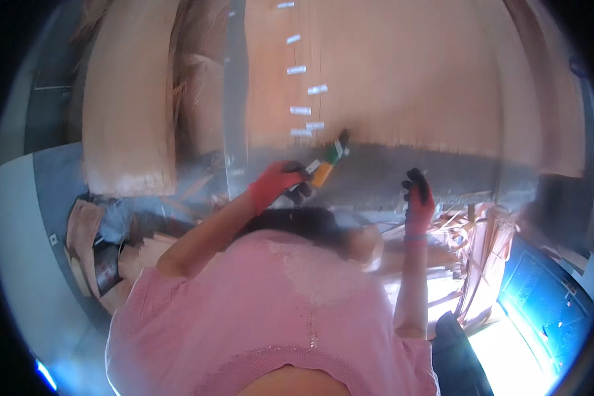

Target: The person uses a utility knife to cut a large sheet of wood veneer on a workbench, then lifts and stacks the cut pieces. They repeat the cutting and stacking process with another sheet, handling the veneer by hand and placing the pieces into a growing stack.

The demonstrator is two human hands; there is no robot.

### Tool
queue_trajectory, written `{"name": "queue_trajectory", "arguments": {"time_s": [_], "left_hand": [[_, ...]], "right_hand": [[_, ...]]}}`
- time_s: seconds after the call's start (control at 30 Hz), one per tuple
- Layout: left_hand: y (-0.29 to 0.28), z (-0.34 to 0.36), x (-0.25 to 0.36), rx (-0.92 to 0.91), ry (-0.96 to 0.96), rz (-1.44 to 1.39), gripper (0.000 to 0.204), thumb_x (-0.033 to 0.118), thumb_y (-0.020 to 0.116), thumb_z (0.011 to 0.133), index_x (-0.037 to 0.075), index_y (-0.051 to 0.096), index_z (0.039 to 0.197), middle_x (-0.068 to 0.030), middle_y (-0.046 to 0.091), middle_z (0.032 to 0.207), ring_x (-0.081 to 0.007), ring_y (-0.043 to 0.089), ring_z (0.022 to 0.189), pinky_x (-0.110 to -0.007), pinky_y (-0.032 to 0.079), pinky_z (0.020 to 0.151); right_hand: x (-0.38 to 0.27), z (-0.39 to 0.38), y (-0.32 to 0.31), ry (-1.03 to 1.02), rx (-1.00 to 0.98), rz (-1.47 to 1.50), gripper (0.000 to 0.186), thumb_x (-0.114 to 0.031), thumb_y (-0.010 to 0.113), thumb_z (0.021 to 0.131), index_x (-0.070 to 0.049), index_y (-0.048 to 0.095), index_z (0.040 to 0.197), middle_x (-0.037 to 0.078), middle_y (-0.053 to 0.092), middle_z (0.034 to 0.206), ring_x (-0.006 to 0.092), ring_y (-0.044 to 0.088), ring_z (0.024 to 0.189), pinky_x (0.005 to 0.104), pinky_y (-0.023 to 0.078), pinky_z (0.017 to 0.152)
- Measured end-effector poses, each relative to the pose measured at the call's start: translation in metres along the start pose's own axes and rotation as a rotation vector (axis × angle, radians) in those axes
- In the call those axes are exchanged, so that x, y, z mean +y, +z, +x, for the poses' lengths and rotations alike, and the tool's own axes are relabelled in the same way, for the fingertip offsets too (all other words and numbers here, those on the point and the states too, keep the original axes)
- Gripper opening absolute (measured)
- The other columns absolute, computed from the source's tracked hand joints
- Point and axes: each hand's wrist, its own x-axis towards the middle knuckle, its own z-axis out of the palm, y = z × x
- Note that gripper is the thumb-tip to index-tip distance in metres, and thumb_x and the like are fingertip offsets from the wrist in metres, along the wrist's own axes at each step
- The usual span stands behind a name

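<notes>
My left hand [282, 181], in a red glove with dark fingers, is closed on a small white strip [312, 166]. An orange-and-green tool with a dark tip [330, 161] lies beside those fingers, angled across the grey table edge [402, 165]; I cannot tell whether I touch it. My right hand [418, 195], gloved alike, is curled over the edge to the right, with a small pale bit at its fingertips that I cannot make out. Above, several short white strips [296, 69] run in a column on a pale wood veneer sheet [409, 72].
Another veneer sheet [122, 99] and torn pieces are at the left. Veneer scraps [482, 244] pile below the table's edge. A grey strip [236, 79] runs beside the central sheet. A blue door [544, 303] stands at the lower right, and a pale wall [23, 244] at the left.
</notes>
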Motion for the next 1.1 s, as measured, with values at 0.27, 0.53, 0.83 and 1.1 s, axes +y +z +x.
{"name": "queue_trajectory", "arguments": {"time_s": [0.27,0.53,0.83,1.1], "left_hand": [[0.065,0.007,-0.074,0.287,0.152,0.095,0.021,0.019,0.064,0.093,0.001,0.067,0.104,-0.0062,0.069,0.082,-0.0141,0.065,0.068,-0.028,0.052,0.061],[0.051,-0.006,-0.062,0.371,0.23,-0.065,0.017,0.014,0.058,0.096,0.002,0.066,0.104,-0.0116,0.07,0.084,-0.0199,0.067,0.07,-0.032,0.055,0.061],[0.046,0.033,-0.066,0.224,0.207,-0.097,0.017,0.012,0.06,0.095,-0.001,0.064,0.103,-0.011,0.068,0.08,-0.0189,0.067,0.067,-0.032,0.056,0.058],[0.128,0.066,-0.037,-0.03,0.135,-0.051,0.02,0.015,0.064,0.092,0.0,0.066,0.105,-0.0076,0.068,0.081,-0.0156,0.065,0.066,-0.029,0.052,0.058]], "right_hand": [[0.026,-0.036,0.021,-0.353,-0.282,-0.332,0.034,-0.005,0.06,0.09,-0.006,0.064,0.123,0.015,0.066,0.118,0.0282,0.062,0.109,0.0359,0.049,0.093],[-0.01,0.002,0.137,-0.681,-0.384,-0.841,0.048,-0.029,0.07,0.081,-0.017,0.062,0.126,0.023,0.044,0.137,0.0456,0.045,0.117,0.0501,0.041,0.1],[0.056,-0.008,0.078,-0.483,-0.162,-0.758,0.064,-0.008,0.072,0.074,-0.013,0.049,0.134,0.026,0.042,0.138,0.0472,0.045,0.121,0.051,0.045,0.098],[0.043,0.025,0.01,-0.248,-0.316,-0.703,0.069,-0.004,0.068,0.075,-0.013,0.046,0.14,0.014,0.06,0.126,0.0327,0.06,0.11,0.0398,0.051,0.093]]}}
